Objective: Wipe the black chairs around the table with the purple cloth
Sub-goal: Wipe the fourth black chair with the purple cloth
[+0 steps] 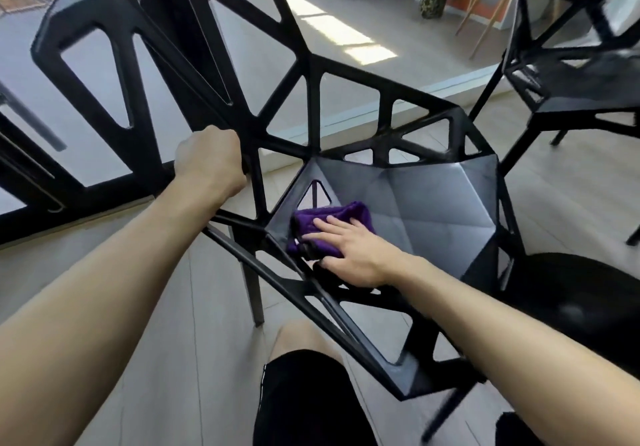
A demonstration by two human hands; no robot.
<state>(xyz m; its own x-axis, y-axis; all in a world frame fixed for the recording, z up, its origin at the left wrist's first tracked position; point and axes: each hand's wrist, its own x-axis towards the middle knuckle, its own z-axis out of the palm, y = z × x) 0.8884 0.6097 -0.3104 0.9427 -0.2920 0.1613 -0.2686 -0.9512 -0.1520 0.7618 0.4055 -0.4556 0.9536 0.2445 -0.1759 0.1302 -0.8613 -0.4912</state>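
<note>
Head view: the purple cloth (330, 218) lies bunched on the seat (433, 210) of the nearest black chair (104, 99), at the seat's near-left corner beside a triangular cut-out. The right hand (349, 249) rests flat on top of it. Its fingers (334, 225) are straight, a little spread and pressing down, and the cloth shows past the fingertips on the far side.

The left hand (209, 161) has its fingers curled round a strut of the backrest (256, 29), steadying the frame.

The cloth's longer side runs roughly left to right. Most of the bare seat lies to the right of the wiping hand and away from it, so the stroke would likely sweep that way — the right hand is the nearer one.

A second black chair (571, 81) stands well apart at upper right. No brand, label or writing can be read.
</note>
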